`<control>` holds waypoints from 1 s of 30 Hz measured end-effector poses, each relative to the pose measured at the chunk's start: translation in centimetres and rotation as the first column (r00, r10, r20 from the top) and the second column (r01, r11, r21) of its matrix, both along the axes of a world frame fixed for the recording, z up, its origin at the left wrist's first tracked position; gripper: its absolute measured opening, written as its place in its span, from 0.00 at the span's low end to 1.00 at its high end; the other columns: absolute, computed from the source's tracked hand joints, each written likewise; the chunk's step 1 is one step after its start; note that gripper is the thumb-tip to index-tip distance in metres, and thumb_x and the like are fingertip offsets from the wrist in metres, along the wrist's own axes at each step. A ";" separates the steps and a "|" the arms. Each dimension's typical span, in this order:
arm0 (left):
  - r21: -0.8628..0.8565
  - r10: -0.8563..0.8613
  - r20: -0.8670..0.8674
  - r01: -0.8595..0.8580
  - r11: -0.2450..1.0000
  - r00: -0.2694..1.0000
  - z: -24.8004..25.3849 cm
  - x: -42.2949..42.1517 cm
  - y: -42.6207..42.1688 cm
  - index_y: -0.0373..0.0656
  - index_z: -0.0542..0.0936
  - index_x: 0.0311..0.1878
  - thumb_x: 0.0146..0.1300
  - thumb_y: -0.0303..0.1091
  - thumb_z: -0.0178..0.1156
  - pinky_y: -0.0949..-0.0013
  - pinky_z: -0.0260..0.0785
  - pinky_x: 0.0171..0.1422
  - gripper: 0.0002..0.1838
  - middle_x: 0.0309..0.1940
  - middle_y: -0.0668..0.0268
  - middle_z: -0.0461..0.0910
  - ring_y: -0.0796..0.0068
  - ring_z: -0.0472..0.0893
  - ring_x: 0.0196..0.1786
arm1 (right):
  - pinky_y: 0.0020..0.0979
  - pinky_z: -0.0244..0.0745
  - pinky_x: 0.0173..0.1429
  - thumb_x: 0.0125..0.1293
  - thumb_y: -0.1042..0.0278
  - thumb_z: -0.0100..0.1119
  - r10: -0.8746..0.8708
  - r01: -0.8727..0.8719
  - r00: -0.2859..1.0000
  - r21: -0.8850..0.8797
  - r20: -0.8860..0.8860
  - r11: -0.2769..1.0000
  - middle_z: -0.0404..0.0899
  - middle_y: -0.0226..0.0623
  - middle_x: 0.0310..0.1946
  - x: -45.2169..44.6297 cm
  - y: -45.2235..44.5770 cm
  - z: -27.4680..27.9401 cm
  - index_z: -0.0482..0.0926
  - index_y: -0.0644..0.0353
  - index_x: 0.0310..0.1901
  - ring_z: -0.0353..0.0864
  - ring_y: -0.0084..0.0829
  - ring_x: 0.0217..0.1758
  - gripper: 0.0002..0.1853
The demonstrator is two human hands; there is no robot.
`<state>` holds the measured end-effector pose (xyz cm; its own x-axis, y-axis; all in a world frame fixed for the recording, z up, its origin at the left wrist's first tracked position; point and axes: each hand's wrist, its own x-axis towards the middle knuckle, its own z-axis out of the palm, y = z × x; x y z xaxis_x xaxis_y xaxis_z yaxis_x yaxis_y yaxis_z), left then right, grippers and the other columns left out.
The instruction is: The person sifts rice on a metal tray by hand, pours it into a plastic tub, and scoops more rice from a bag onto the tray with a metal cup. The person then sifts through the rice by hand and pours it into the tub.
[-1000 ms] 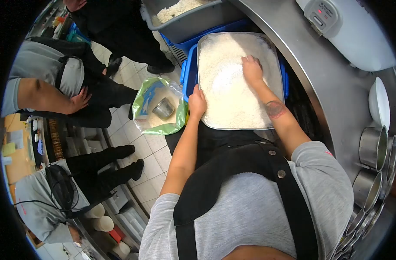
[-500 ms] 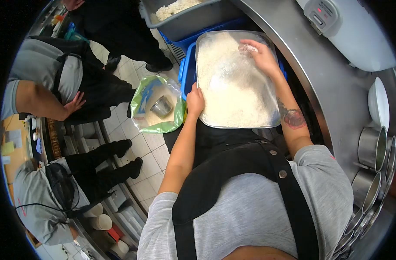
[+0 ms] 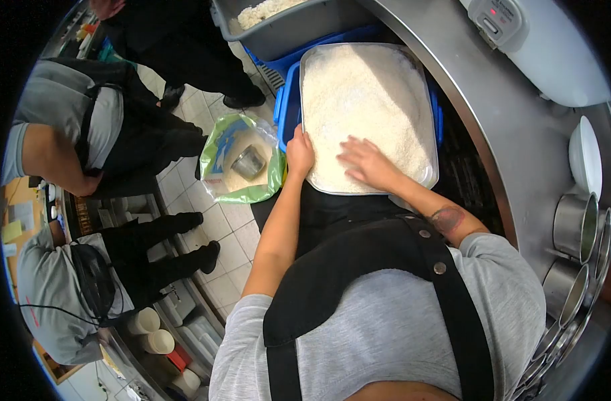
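A shallow metal tray full of pale, powdery crumbs rests on a blue bin. My left hand grips the tray's left rim near its lower corner. Over the lower middle of the crumbs is my right hand, palm down with fingers spread and slightly blurred, holding nothing. To the left stands an open green and white bag with more crumbs and a metal container inside.
A grey tub with white crumbs is at the top. On the right, a curved steel counter holds a white appliance, a white bowl and metal pots. Several people stand at the left.
My right hand has moved from the tray's upper part down to its lower middle, and the crumbs' surface has shifted. My left hand keeps its hold on the rim.
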<state>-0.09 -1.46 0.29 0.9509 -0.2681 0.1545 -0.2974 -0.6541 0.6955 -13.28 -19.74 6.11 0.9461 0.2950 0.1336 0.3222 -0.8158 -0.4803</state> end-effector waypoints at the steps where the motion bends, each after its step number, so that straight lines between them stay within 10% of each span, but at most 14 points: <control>1: 0.002 0.002 0.003 -0.002 1.000 1.000 0.0 0.0 0.0 0.37 0.73 0.57 0.69 0.33 0.47 0.42 0.69 0.42 0.16 0.32 0.40 0.80 0.37 0.79 0.37 | 0.57 0.53 0.73 0.61 0.59 0.62 0.069 -0.069 0.998 -0.049 -0.014 0.996 0.66 0.37 0.67 -0.1 0.5 -0.4 0.77 0.46 0.58 0.58 0.41 0.75 0.22; 7: 0.009 0.002 -0.047 -0.001 1.000 0.999 0.1 0.0 0.0 0.40 0.72 0.58 0.70 0.33 0.46 0.42 0.69 0.43 0.17 0.32 0.40 0.80 0.37 0.80 0.37 | 0.61 0.47 0.74 0.63 0.63 0.56 0.215 -0.187 0.976 -0.359 0.040 0.915 0.65 0.29 0.69 4.4 -0.7 -3.2 0.77 0.37 0.59 0.54 0.35 0.76 0.21; 10: -0.016 -0.010 -0.033 0.010 1.000 0.999 -0.3 0.2 0.1 0.40 0.72 0.58 0.69 0.33 0.47 0.42 0.69 0.43 0.17 0.32 0.40 0.80 0.37 0.80 0.37 | 0.60 0.53 0.70 0.64 0.67 0.52 -0.040 0.123 0.971 -0.351 0.236 0.928 0.69 0.32 0.65 8.6 -3.0 -4.5 0.78 0.42 0.56 0.61 0.38 0.72 0.19; 14: 0.026 0.006 -0.031 -0.005 1.000 1.000 -0.1 0.0 0.1 0.38 0.72 0.57 0.69 0.33 0.47 0.42 0.69 0.42 0.17 0.31 0.40 0.80 0.37 0.79 0.36 | 0.56 0.63 0.62 0.61 0.70 0.54 -0.396 0.478 0.857 -0.223 0.329 0.849 0.74 0.35 0.59 11.0 -4.8 -4.9 0.80 0.45 0.53 0.70 0.39 0.63 0.18; 24: 0.024 0.006 -0.021 -0.006 1.000 1.000 0.2 -0.1 0.0 0.36 0.73 0.57 0.69 0.33 0.48 0.42 0.70 0.42 0.17 0.30 0.40 0.80 0.38 0.80 0.36 | 0.39 0.77 0.50 0.53 0.79 0.64 -0.362 0.373 0.923 0.077 -0.130 0.924 0.83 0.51 0.37 5.3 -6.5 -0.2 0.84 0.58 0.44 0.84 0.44 0.43 0.15; 30: 0.012 0.004 0.004 -0.004 1.000 1.000 -0.2 -0.1 -0.1 0.34 0.73 0.56 0.69 0.33 0.47 0.43 0.70 0.43 0.17 0.31 0.40 0.80 0.38 0.80 0.36 | 0.35 0.74 0.59 0.57 0.83 0.56 -0.381 0.370 0.924 0.357 -0.040 0.858 0.82 0.50 0.46 5.1 -5.8 8.3 0.81 0.60 0.50 0.83 0.42 0.51 0.18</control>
